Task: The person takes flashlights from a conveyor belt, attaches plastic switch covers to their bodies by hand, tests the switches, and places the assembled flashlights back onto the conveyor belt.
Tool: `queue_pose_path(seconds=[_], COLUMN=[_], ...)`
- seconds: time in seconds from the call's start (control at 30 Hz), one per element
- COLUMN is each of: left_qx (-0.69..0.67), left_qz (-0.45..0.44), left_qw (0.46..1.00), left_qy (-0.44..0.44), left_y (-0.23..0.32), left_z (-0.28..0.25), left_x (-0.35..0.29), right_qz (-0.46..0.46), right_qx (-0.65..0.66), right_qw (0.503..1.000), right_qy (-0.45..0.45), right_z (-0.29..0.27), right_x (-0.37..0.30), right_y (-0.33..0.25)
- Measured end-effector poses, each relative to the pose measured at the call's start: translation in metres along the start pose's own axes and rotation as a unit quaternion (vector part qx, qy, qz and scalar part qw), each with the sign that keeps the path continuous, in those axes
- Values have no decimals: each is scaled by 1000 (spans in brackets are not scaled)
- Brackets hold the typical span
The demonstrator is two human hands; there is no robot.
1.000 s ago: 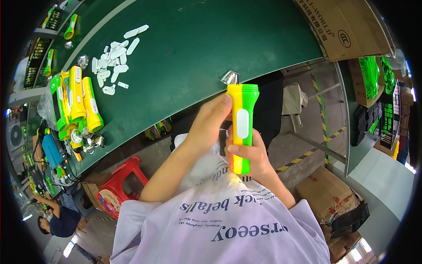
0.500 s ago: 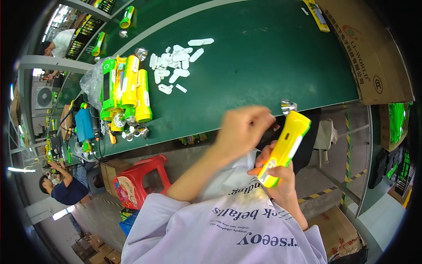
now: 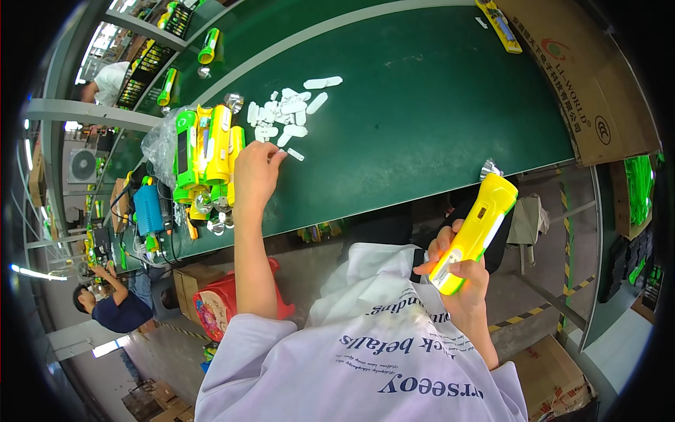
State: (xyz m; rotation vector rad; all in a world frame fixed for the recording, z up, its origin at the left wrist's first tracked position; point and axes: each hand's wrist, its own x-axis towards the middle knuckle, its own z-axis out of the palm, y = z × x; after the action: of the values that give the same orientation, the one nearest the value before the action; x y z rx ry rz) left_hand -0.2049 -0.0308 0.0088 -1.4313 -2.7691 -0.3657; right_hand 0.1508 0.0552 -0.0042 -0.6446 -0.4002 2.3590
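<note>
My right hand (image 3: pixel 460 281) is closed around the lower end of a yellow flashlight body (image 3: pixel 484 214) with a green back. The flashlight tilts up to the right, and a silver reflector (image 3: pixel 490 168) shows at its wide end. My left hand (image 3: pixel 257 172) is at the near side of a pile of small white oblong pieces (image 3: pixel 292 112) on the table. Its fingertips are bent together beside one white piece (image 3: pixel 296 154); whether they grip anything is hidden. Left of that hand lies a group of yellow and green flashlights (image 3: pixel 219 148).
The green table (image 3: pixel 408 91) curves across the view. A cardboard box (image 3: pixel 583 84) stands at its right end, beside an opened yellow flashlight part (image 3: pixel 500 27). A blue box-shaped device (image 3: pixel 148 209) is at the left, and a red stool (image 3: pixel 218 302) stands below the edge. People work farther left.
My left hand has moved from near the flashlight in my right hand, away to the left, to the white pieces. The right hand still holds the flashlight, now slightly farther right in view.
</note>
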Motion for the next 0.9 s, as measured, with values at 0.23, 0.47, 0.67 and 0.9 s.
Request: queue_pose_path(seconds=[0.23,0.47,0.67,0.9], left_qx=[-367,-635,-682,-620], left_qz=[-70,63,101,128], left_qw=[926,752,683,739], left_qy=[52,-166,-242,-231], left_y=[48,152,186,187], left_z=[-2,7,13,5], left_x=[-24,-59,-67,-61], right_qz=[49,110,141,147], right_qx=[54,54,10,27], right_qw=[995,986,985,981], right_qy=[-64,-114,-102,-121], right_z=[-5,3,3,5], right_x=[0,0,-6,-9], right_y=[1,-4,-4,-6])
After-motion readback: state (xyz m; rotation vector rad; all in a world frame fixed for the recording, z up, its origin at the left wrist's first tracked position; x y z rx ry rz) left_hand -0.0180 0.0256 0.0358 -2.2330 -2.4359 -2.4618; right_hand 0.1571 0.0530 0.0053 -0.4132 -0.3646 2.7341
